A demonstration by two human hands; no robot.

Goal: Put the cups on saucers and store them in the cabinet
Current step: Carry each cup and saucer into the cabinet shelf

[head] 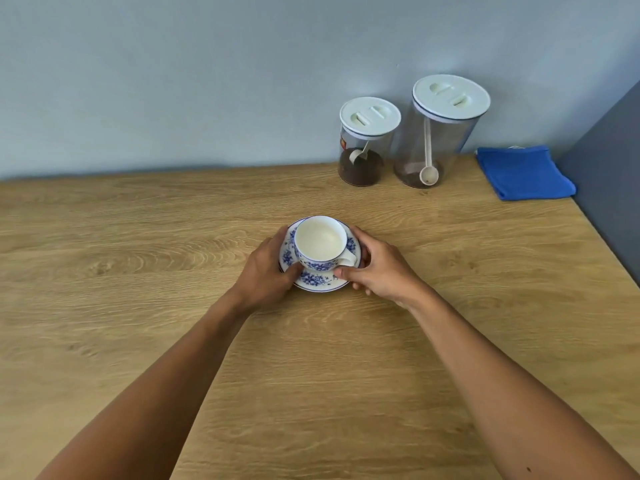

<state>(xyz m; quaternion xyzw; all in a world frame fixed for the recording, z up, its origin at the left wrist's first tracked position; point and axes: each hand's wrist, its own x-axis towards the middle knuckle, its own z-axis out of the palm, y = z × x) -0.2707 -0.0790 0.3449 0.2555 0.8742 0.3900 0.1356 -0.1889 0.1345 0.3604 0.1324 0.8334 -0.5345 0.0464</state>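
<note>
Your cup [320,242] sits upright on its saucer [318,281], and the pair lies directly between your two sets of fingers, on the table [138,258]. The cup's handle points toward your right hand [377,268], just inside that thumb. Neither hand is nearer; they flank the saucer evenly, one on each rim.

Your left hand [266,268] is curled around the left edge, thumb on top of the rim beside the cup's foot, the other fingers tucked under or behind where you can't see them. Your right hand mirrors it: thumb laid along the near right rim, fingers wrapped round the far side. Both are closed lightly on the saucer, not on the cup. Whether the saucer is off the wood yet cannot be told.

Both forearms reach straight forward and converge, wrists low and level. That matters, since the cup only rests loose on the saucer; the lift likely calls for keeping the plate flat.

Beyond your right fingertips, well apart, stand two lidded jars [369,143] against the wall, with a folded blue cloth [523,173] further right. No cabinet is in view.
</note>
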